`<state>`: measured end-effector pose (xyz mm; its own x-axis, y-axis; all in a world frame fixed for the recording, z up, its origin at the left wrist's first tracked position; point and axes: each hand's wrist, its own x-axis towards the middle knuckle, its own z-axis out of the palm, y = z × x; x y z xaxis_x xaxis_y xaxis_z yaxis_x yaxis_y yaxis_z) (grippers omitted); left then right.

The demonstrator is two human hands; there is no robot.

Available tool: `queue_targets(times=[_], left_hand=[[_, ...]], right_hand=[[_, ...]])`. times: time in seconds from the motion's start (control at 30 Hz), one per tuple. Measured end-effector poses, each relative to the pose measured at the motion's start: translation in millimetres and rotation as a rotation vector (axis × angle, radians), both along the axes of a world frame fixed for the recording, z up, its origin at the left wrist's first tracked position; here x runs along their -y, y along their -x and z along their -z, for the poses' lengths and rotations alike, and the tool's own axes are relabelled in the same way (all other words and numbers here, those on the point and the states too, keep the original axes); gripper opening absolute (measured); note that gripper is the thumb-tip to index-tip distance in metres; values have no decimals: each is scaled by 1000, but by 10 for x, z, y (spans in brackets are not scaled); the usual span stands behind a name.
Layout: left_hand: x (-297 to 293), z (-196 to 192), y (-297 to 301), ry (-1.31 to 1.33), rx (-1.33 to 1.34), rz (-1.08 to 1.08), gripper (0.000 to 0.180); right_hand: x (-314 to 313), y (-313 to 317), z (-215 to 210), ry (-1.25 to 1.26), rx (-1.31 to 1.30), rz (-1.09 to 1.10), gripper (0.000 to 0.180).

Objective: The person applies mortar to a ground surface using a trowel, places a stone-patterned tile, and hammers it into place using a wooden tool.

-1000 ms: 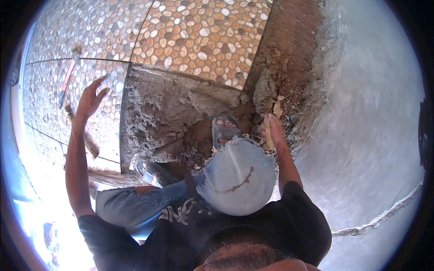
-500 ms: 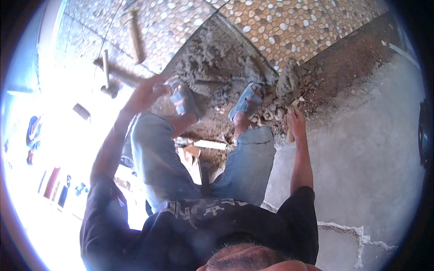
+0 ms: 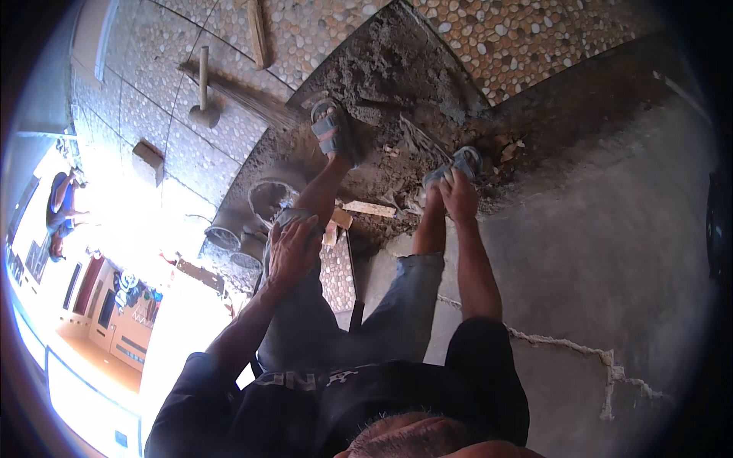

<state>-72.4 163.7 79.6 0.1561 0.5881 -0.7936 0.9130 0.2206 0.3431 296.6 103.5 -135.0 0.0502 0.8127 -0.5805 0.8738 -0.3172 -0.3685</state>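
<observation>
My left hand lies on my left knee with its fingers spread, holding nothing. My right hand is closed, low beside my right sandal. A mortar-smeared trowel slants away from that hand, across the front of the sandal; its handle is hidden in my grip. My left sandal stands on the dirt by the wet grey mortar bed. Past the mortar lies pebble-patterned tile.
A mallet, wooden stick, long bristled thing and block lie at left. Buckets stand by my left leg. A wood strip lies between my legs. Grey wall at right; another person far left.
My left hand has come down from beside the left sandal onto my knee. The right hand and trowel have moved left, toward my right foot. The large mortar lump on the trowel is gone.
</observation>
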Motion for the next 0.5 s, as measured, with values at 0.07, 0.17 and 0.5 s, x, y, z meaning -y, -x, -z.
queue_targets(times=[0.07, 0.17, 0.5], left_hand=[[38, 21, -54, 4, 51, -109, 41], [265, -51, -116, -5, 45, -173, 39], [706, 220, -239, 55, -75, -195, 25]], right_hand=[[185, 112, 414, 1, 94, -67, 51], [187, 280, 233, 112, 18, 213, 50], [-112, -179, 193, 401, -8, -165, 40]])
